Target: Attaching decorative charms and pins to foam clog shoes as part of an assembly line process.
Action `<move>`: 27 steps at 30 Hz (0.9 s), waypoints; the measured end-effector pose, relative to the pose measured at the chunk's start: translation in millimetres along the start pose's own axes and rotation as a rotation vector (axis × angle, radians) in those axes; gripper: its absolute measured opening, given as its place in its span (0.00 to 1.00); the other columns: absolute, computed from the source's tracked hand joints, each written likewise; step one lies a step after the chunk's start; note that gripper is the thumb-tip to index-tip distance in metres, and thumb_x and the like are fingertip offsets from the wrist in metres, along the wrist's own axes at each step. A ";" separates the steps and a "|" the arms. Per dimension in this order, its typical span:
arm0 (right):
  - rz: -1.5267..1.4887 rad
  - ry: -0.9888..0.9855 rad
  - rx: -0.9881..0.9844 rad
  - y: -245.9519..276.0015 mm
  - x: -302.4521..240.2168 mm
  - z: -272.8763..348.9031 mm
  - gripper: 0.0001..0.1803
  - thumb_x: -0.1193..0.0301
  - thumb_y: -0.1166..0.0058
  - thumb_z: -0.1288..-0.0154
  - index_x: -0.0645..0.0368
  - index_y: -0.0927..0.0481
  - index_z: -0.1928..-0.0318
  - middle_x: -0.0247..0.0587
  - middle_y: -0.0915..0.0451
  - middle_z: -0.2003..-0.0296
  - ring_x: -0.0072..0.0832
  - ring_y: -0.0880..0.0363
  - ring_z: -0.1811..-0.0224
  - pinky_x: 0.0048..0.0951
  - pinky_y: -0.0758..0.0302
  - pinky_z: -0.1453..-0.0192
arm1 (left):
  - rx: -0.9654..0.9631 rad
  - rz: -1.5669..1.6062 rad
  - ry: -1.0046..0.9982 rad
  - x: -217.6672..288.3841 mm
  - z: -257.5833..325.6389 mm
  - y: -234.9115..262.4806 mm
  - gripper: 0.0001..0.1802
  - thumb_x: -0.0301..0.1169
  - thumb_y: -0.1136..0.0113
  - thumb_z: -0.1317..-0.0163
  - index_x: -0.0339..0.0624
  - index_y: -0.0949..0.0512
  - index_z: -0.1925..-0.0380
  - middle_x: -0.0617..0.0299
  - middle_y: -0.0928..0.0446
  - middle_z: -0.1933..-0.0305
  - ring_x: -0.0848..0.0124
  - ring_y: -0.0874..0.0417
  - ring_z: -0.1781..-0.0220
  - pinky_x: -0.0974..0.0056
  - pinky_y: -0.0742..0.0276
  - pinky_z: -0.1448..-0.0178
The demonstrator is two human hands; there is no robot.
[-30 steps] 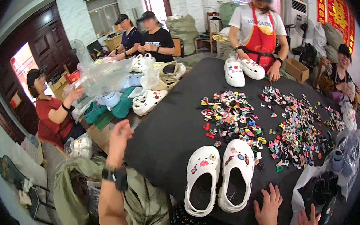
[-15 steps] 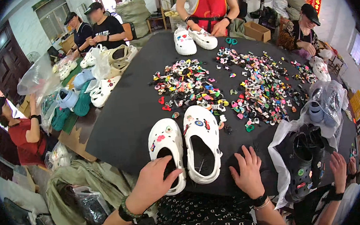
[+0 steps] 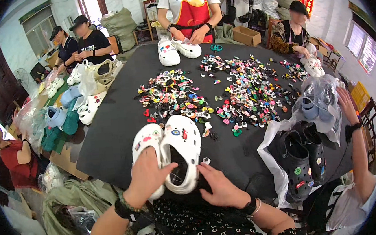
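A pair of white clogs decorated with small charms sits side by side in front of me on the black table. My left hand (image 3: 150,175) is closed over the left clog (image 3: 144,141), covering its opening; the thumb stretches across to the heel of the right clog (image 3: 185,137). Beside that right clog, my right hand (image 3: 222,187) is open, fingertips at its outer side. A small white charm (image 3: 206,161) lies just above those fingertips. Two loose heaps of colourful shoe charms, a left heap (image 3: 170,94) and a right heap (image 3: 250,92), spread beyond the clogs.
Black clogs (image 3: 297,164) stand on white wrapping at the right, near bagged blue clogs (image 3: 314,107) and a co-worker's arm (image 3: 358,139). Across the black table (image 3: 105,137), a person in a red apron (image 3: 192,17) handles white clogs (image 3: 168,52). More clogs crowd a left-hand table.
The white clogs have come together, the right one against the left. My right hand has moved left to its side. The whole view has shifted, and the neighbour's arm at right reaches farther forward.
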State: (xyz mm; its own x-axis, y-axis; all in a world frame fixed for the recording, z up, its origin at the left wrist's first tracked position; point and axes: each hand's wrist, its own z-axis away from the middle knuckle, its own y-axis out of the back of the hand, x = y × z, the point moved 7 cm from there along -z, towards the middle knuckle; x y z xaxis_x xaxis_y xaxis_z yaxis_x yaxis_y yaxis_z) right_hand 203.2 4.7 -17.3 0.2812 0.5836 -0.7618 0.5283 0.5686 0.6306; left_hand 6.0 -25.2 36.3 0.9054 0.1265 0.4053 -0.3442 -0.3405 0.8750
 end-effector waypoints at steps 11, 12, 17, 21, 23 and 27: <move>-0.022 0.394 -0.374 -75.0 -32.9 -6.7 0.22 0.73 0.46 0.41 0.61 0.25 0.45 0.48 0.21 0.52 0.45 0.25 0.43 0.47 0.28 0.43 | 0.047 0.043 -0.052 -76.7 -16.4 19.9 0.21 0.22 0.37 0.51 0.39 0.28 0.55 0.42 0.24 0.63 0.41 0.24 0.56 0.46 0.28 0.54; -0.009 0.308 -0.369 -68.2 -24.1 -9.8 0.18 0.73 0.46 0.41 0.61 0.23 0.49 0.49 0.20 0.59 0.46 0.22 0.51 0.44 0.25 0.47 | 0.061 0.061 -0.056 -86.6 -13.4 17.4 0.21 0.22 0.37 0.50 0.39 0.28 0.53 0.42 0.24 0.61 0.41 0.24 0.56 0.46 0.28 0.53; 0.188 0.145 -0.067 5.7 4.4 -18.6 0.13 0.71 0.40 0.41 0.61 0.23 0.57 0.47 0.22 0.61 0.46 0.23 0.55 0.41 0.25 0.49 | 0.079 -0.016 -0.036 -91.1 1.8 24.5 0.32 0.21 0.38 0.47 0.36 0.32 0.39 0.41 0.26 0.45 0.44 0.28 0.42 0.49 0.32 0.39; 0.253 -0.030 0.143 47.2 27.1 -22.6 0.21 0.69 0.31 0.48 0.59 0.26 0.56 0.46 0.26 0.63 0.45 0.22 0.60 0.41 0.24 0.56 | 0.079 -0.289 -0.087 -64.6 10.8 60.2 0.32 0.15 0.46 0.47 0.36 0.31 0.38 0.45 0.31 0.37 0.47 0.33 0.35 0.48 0.37 0.32; 0.222 -0.067 0.155 50.0 30.1 -25.9 0.23 0.68 0.29 0.50 0.59 0.27 0.56 0.46 0.26 0.62 0.45 0.22 0.61 0.41 0.24 0.57 | 0.188 -0.278 -0.149 -44.3 13.7 84.4 0.30 0.12 0.53 0.49 0.35 0.28 0.41 0.46 0.30 0.38 0.48 0.31 0.35 0.50 0.37 0.32; 0.253 -0.209 0.122 38.3 34.3 -40.0 0.26 0.65 0.28 0.52 0.60 0.28 0.56 0.49 0.26 0.61 0.50 0.23 0.58 0.44 0.24 0.54 | 0.340 0.066 -0.171 -1.7 20.7 103.7 0.22 0.15 0.50 0.48 0.33 0.26 0.51 0.45 0.24 0.47 0.49 0.24 0.43 0.55 0.29 0.39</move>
State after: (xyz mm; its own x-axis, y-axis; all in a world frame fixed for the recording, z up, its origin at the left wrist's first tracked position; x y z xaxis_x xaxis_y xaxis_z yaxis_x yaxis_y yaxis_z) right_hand 201.1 69.7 -13.4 0.5666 0.5588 -0.6056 0.5090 0.3405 0.7905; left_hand -26.1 -80.0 120.8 0.9223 -0.0540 0.3827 -0.3272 -0.6361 0.6988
